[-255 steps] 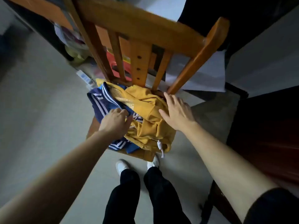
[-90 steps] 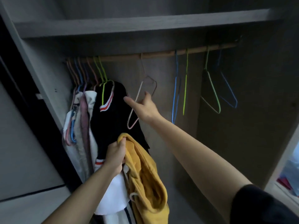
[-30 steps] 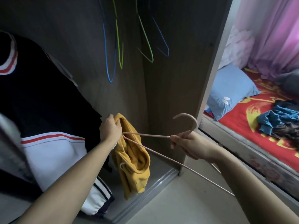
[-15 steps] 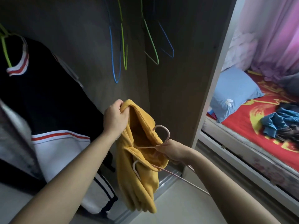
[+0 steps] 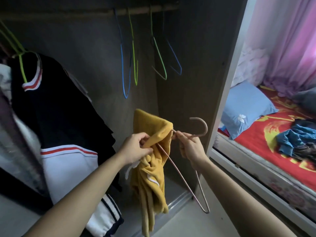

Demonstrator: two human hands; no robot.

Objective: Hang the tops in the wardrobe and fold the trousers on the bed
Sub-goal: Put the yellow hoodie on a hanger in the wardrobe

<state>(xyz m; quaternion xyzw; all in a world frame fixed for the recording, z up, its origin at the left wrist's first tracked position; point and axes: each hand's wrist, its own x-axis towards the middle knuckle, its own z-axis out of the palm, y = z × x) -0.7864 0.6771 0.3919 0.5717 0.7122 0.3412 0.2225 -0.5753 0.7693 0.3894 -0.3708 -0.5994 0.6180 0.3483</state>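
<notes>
One top in hand: our left hand pinches the yellow top by its upper edge, fingers clamped on cloth; our right hand grips the pink hanger by its neck, one arm entering the garment. Top not yet on the rail. Black jacket hangs already. Clothes on the bed lie unfolded; we judge most work remains.

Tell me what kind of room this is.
Most likely a bedroom: an open wardrobe with wire hangers on a rail, and beside it a bed with a blue pillow.
</notes>
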